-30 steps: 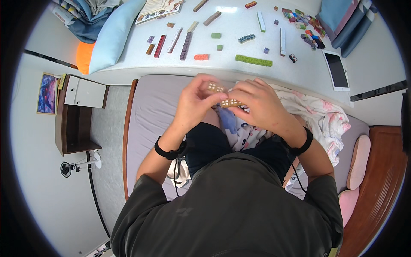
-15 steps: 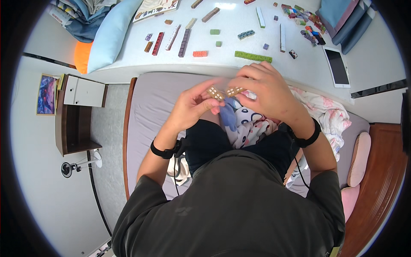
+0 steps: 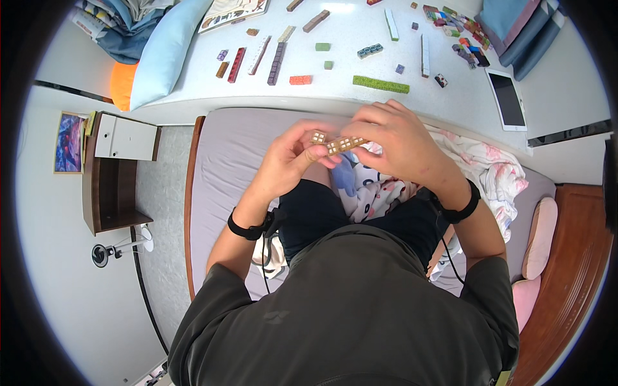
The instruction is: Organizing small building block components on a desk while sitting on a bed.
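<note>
Over my lap, my left hand (image 3: 291,158) pinches a small brown block with white squares (image 3: 318,137) between thumb and fingers. My right hand (image 3: 397,140) is closed on a longer brown bar (image 3: 345,145) patterned with the same white squares. The bar's left end meets the left thumb and sits close against the small block. Whether the two pieces are joined I cannot tell. My right fingers cover the bar's right end.
On the white ledge ahead lie a green bar (image 3: 380,85), an orange block (image 3: 300,80), a dark purple bar (image 3: 277,64), a red bar (image 3: 237,65) and a heap of coloured blocks (image 3: 450,24). A white tablet (image 3: 506,100) lies right; a blue pillow (image 3: 168,58) leans left.
The brown bar in my right hand has moved left and slightly down, up against my left thumb. The small block in my left hand has turned a little.
</note>
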The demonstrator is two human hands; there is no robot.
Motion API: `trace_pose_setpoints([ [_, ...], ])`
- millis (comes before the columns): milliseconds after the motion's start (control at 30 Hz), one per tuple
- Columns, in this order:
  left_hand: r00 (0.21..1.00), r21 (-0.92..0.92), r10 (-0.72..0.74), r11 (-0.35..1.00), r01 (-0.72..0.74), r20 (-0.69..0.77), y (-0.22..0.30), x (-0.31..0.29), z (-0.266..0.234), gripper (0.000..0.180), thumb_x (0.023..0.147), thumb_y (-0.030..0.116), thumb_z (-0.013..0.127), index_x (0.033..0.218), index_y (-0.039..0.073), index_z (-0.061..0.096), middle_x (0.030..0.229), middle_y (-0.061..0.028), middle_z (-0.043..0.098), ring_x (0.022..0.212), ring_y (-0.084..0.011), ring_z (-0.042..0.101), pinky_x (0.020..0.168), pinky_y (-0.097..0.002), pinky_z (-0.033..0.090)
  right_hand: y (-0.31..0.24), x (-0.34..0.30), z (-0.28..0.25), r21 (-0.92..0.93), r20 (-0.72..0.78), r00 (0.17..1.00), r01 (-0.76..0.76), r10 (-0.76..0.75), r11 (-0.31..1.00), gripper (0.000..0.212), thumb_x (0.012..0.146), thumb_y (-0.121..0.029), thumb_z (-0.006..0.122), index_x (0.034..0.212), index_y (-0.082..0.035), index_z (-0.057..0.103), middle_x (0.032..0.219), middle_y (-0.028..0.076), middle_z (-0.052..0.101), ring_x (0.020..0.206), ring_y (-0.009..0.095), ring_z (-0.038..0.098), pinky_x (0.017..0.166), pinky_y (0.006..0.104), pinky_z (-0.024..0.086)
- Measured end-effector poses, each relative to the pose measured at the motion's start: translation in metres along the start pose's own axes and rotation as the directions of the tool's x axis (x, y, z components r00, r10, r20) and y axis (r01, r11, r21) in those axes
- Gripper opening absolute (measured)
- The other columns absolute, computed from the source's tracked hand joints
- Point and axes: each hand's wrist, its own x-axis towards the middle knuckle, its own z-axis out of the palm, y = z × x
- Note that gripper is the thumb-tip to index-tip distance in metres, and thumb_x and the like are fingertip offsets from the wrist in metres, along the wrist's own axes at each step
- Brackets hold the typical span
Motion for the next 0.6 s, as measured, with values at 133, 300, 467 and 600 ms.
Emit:
trace_pose_setpoints([
  [133, 0.985, -0.058, 0.015, 0.998, -0.025, -0.172, -0.004, 0.001, 0.003, 0.034, 0.104, 0.001, 0.066, 0.137, -0.003, 0.058, 0.113, -0.0153, 0.073, 0.101, -0.0225, 0.075, 0.088, -0.0343, 0.063, 0.001, -0.002, 0.004, -0.03, 0.002, 0.999, -0.04, 0.04, 0.999, 0.019, 0.085, -0.017, 0.076, 0.103, -0.015, 0.075, 0.096, 0.002, 0.065, 0.093, 0.023, 0.064, 0.087, 0.0379, 0.048],
  [300, 0.935, -0.014, 0.027, 0.999, -0.034, -0.354, -0.002, 0.002, 0.02, 0.031, 0.105, 0.002, 0.064, 0.135, -0.004, 0.059, 0.121, -0.0192, 0.071, 0.109, -0.0261, 0.074, 0.091, -0.0373, 0.066, -0.002, -0.003, 0.016, -0.096, -0.137, 0.981, -0.152, 0.138, 0.984, 0.022, 0.084, -0.02, 0.078, 0.104, -0.014, 0.073, 0.097, 0.003, 0.065, 0.091, 0.026, 0.066, 0.084, 0.0402, 0.051],
  [467, 0.876, -0.129, 0.051, 0.983, -0.128, -0.479, -0.015, 0.005, 0.032, 0.028, 0.104, 0.002, 0.065, 0.131, -0.005, 0.06, 0.117, -0.0152, 0.071, 0.103, -0.0216, 0.073, 0.091, -0.0346, 0.065, -0.009, -0.001, 0.034, -0.124, -0.236, 0.959, -0.19, 0.157, 0.974, 0.024, 0.082, -0.02, 0.079, 0.105, -0.014, 0.072, 0.097, 0.004, 0.064, 0.09, 0.027, 0.066, 0.082, 0.0407, 0.052],
  [600, 0.869, -0.148, 0.029, 0.982, -0.117, -0.494, -0.016, 0.008, 0.031, 0.026, 0.103, 0.0, 0.065, 0.128, -0.005, 0.061, 0.114, -0.0131, 0.071, 0.101, -0.0198, 0.073, 0.09, -0.0333, 0.064, -0.013, -0.001, 0.034, -0.148, -0.242, 0.961, -0.17, 0.131, 0.974, 0.025, 0.08, -0.018, 0.08, 0.104, -0.014, 0.072, 0.097, 0.004, 0.063, 0.088, 0.027, 0.066, 0.081, 0.0407, 0.052],
])
